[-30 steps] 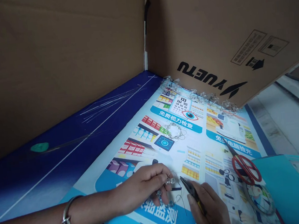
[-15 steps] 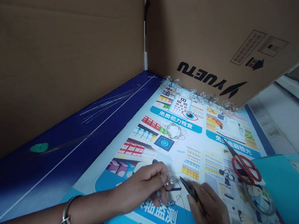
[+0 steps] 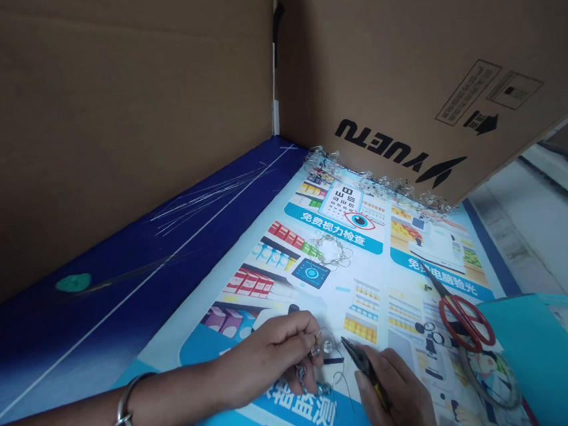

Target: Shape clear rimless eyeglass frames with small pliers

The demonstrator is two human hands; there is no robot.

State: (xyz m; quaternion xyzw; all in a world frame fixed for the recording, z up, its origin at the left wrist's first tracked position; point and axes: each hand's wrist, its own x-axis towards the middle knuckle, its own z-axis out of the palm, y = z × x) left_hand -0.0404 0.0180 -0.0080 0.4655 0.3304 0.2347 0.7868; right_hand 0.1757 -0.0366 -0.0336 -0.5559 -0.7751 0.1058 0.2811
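Observation:
Low in the head view, my left hand (image 3: 282, 350) pinches a beaded wire piece (image 3: 325, 388), with clear beads and thin wire loops hanging past the fingertips. A silver bangle (image 3: 126, 419) circles the left wrist. My right hand (image 3: 399, 396) is wrapped round a pair of pliers (image 3: 363, 363), whose dark jaws point up and left, a little to the right of the wire loops and apart from them. Farther back on the printed sheet lies a ring of beads and wire (image 3: 331, 250).
Red-handled scissors (image 3: 462, 320), a wire coil (image 3: 491, 380) and a turquoise folder (image 3: 553, 348) lie at right. Beaded wire pieces (image 3: 386, 186) line the cardboard wall (image 3: 398, 41). Loose wires (image 3: 202, 197) and a green object (image 3: 74, 283) rest on the blue surface at left.

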